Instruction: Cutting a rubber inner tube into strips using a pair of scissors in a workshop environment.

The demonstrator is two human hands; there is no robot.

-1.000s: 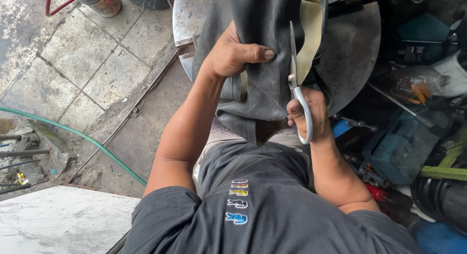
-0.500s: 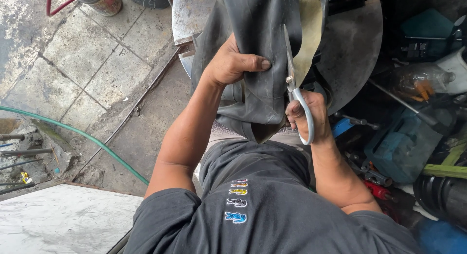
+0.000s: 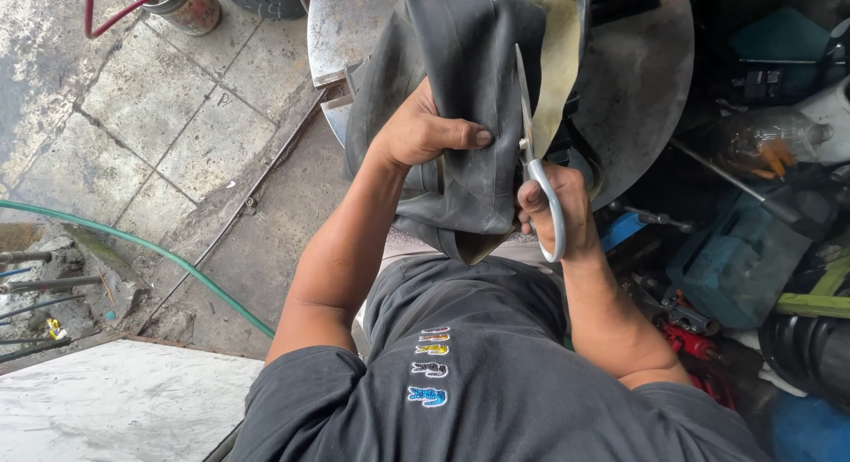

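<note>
A black rubber inner tube (image 3: 460, 64) hangs folded in front of me over a round metal plate (image 3: 642, 81). My left hand (image 3: 425, 130) grips the tube's left flap, thumb pressed across the rubber. My right hand (image 3: 553, 210) holds metal scissors (image 3: 529, 134) by their pale handles. The blades point upward along a slit in the rubber, beside a tan inner strip (image 3: 558, 64).
A green hose (image 3: 142, 245) curves over the concrete floor at the left. A rusty can (image 3: 181, 3) and a red hose stand at the top left. Tools, a plastic bottle (image 3: 766, 139) and teal cases (image 3: 735, 258) crowd the right. A pale slab (image 3: 106, 409) lies at bottom left.
The scissor blades have moved slightly higher along the rubber. My left hand has kept its grip on the tube, shifting a little with it.
</note>
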